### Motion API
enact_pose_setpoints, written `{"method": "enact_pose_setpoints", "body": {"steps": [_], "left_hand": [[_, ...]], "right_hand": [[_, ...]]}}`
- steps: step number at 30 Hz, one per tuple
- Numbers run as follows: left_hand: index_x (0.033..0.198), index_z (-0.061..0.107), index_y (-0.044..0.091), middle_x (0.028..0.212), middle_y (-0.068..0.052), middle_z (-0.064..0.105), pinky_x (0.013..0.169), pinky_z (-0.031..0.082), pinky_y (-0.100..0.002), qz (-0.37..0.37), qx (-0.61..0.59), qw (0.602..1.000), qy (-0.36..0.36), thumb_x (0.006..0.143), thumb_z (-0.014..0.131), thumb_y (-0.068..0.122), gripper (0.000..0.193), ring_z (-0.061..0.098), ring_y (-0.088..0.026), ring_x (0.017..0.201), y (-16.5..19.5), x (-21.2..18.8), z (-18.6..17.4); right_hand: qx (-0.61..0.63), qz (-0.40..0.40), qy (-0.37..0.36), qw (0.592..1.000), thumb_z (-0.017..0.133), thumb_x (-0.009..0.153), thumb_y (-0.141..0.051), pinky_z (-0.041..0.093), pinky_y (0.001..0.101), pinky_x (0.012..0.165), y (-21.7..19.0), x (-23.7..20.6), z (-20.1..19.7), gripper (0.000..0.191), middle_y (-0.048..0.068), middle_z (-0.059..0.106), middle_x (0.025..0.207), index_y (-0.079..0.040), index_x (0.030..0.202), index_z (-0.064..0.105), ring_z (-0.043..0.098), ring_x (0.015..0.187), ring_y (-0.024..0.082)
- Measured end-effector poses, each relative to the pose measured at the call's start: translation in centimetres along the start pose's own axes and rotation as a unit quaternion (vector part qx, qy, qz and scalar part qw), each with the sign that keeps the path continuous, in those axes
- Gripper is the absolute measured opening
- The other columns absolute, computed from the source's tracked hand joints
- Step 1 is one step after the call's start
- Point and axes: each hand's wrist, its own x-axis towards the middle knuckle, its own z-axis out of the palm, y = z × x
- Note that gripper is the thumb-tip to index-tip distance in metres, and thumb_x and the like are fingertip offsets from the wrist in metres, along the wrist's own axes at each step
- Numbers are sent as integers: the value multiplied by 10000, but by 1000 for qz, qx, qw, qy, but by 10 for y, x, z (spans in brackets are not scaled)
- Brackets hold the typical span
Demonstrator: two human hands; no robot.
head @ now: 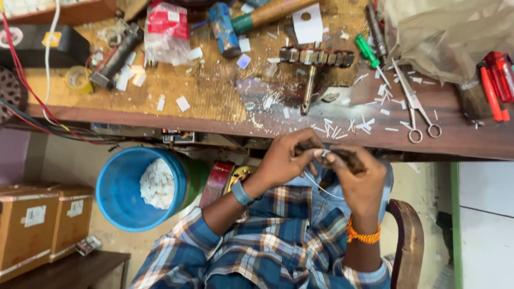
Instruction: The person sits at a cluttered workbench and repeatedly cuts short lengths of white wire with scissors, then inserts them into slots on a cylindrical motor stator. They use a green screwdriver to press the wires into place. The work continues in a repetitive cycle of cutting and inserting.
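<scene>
My two hands meet just below the front edge of the wooden workbench [214,101]. My left hand [286,158], with a blue wristband, pinches a small pale piece [325,154] between its fingertips. My right hand [360,179], with an orange thread band at the wrist, is closed around a dark brown bundle [349,158] that touches the pale piece. A thin white wire [320,187] loops down from between the hands over my blue checked shirt. What the bundle is made of is too small to tell.
On the bench lie scissors [415,109], a slotted metal core on a shaft [316,58], a green screwdriver [368,51], red tools [495,80], a plastic bag and scattered white paper slips. A blue bucket [120,187] of white scraps and cardboard boxes [32,225] stand at the left.
</scene>
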Motion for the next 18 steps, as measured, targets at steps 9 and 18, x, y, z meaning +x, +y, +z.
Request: {"method": "enact_pose_setpoints", "body": {"steps": [9, 18], "left_hand": [[1049, 743, 12, 853, -49, 728, 451, 474, -237, -30, 35, 998, 38, 950, 725, 100, 134, 583, -57, 555, -11, -15, 14], [1083, 675, -5, 905, -42, 716, 460, 457, -193, -14, -149, 988, 31, 1021, 649, 143, 163, 568, -35, 605, 0, -5, 26]], "right_hand": [[-105, -157, -21, 982, 761, 849, 5, 592, 267, 664, -12, -6, -12, 100, 95, 746, 896, 2, 922, 693, 749, 779, 155], [-190, -243, -5, 951, 810, 815, -12, 572, 310, 700, -49, 8, -26, 161, 116, 734, 921, 1, 922, 690, 737, 812, 206]]}}
